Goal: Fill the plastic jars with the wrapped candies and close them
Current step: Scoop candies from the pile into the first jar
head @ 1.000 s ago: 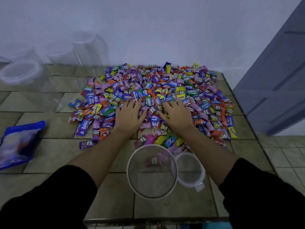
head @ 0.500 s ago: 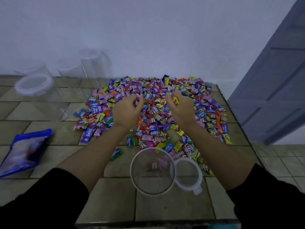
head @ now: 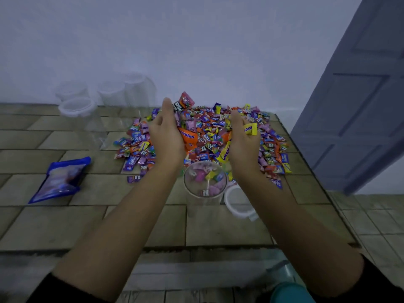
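From the head view, my left hand (head: 167, 136) and right hand (head: 243, 143) are cupped, each grip half-closed around a scoop of wrapped candies (head: 209, 132), held above the open plastic jar (head: 204, 182). The jar stands on the worktop (head: 109, 224), its lid (head: 237, 202) just beside it.

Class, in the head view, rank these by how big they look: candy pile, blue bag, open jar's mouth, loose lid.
1. Candy pile
2. Blue bag
3. Open jar mouth and loose lid: look alike, lid partly hidden by the right arm, so unranked.
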